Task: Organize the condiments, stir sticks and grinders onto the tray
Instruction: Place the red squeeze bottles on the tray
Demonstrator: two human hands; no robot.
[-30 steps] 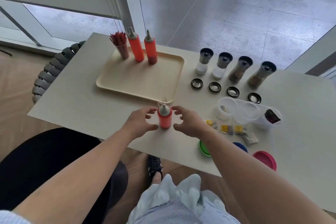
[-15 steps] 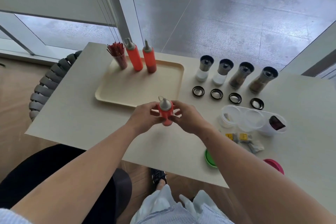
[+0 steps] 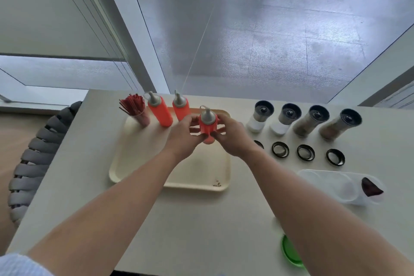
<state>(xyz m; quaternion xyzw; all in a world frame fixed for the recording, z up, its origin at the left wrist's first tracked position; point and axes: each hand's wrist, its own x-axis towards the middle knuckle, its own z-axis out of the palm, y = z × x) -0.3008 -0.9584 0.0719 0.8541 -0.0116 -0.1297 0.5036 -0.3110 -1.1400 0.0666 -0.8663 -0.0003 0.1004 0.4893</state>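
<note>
The bottle [image 3: 207,126] is over the tray [image 3: 134,170] now, with the left hand [image 3: 183,139] and right hand [image 3: 233,139] gripping it; there's free room at 6 o'clock.

Single view: head-worn wide-angle camera, above near edge of counter [image 3: 201,219], facing forward and down. Close range: forearms enter from bottom corners; left hand [image 3: 183,139] and right hand [image 3: 233,139] meet near frame centre round red bottle [image 3: 207,126]. Counter fills lower half, grey tiled floor [image 3: 268,40] upper half. Straight lines bow toward edges.

café table [image 3: 201,219]: condiment tray [image 3: 139,163], grinders [image 3: 302,121].
</note>
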